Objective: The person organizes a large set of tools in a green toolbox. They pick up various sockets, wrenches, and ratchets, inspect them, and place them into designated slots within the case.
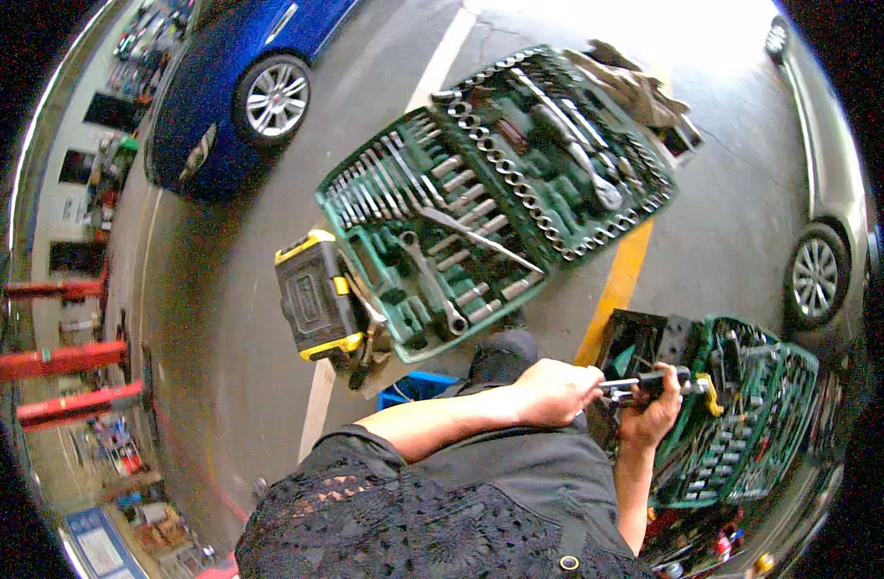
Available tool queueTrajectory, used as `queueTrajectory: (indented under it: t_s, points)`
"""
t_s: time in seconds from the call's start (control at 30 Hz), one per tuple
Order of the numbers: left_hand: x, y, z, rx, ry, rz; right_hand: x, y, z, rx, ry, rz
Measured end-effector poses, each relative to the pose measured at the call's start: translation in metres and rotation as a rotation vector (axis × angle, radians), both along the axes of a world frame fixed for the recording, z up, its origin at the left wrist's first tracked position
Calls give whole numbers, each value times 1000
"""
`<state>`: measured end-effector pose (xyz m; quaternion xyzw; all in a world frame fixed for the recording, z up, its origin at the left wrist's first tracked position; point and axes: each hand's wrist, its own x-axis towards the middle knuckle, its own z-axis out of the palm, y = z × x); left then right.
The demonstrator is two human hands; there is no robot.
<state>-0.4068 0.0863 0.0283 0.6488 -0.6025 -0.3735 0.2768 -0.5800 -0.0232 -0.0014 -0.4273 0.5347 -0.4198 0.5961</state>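
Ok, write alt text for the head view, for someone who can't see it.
A person's left hand and right hand hold a metal-shafted tool between them; an open green tool case lies ahead on the floor, with a blue car beyond.

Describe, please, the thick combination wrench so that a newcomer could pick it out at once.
Look at the larger green tool case, beside the black-and-yellow toolbox. In the half nearest that toolbox lies the silver combination wrench, noticeably thicker than the slim wrenches rowed above it.

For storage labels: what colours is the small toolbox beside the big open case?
The toolbox is black and yellow, clearest in the head view.
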Motion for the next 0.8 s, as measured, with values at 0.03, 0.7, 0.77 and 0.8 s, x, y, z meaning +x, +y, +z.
queueTrajectory:
  t_s: [0.03,0.7,0.77,0.8]
  points:
    - [13,-1,0,26,24,-20,13,-12,18,345,-249,-188]
    - [145,27,-17,193,714,813,53,-130,21,209,-134,-90]
    - [146,14,-10,190,677,835,52,-137,12,199,-144,-97]
    - [145,7,-11,177,692,853,49,-142,9,205,-146,-94]
